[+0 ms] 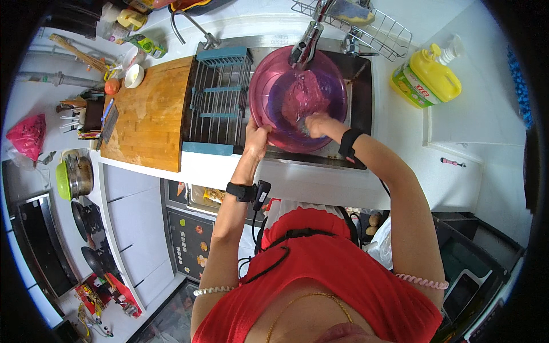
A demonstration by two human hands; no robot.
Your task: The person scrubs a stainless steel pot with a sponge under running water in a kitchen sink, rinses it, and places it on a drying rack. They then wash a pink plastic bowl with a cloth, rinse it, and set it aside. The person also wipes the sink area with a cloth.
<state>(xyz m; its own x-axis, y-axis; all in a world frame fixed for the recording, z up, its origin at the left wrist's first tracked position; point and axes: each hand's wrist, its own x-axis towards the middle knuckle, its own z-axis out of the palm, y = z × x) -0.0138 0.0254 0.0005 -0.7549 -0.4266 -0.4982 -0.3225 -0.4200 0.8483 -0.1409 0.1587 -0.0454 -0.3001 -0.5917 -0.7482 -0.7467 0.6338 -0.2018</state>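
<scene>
A translucent pink plastic basin sits tilted over the sink, under the chrome faucet. Inside it is a purple-looking round bowl or basin with water and a pink area at its middle. My left hand grips the near left rim of the pink basin. My right hand is inside the basin, closed on a greyish scrubber, of which only a part shows.
Left of the basin, a dish rack spans the sink, beside a wooden cutting board. A small white bowl and a tomato are near the board's far corner. A yellow detergent jug stands right; a wire shelf is behind.
</scene>
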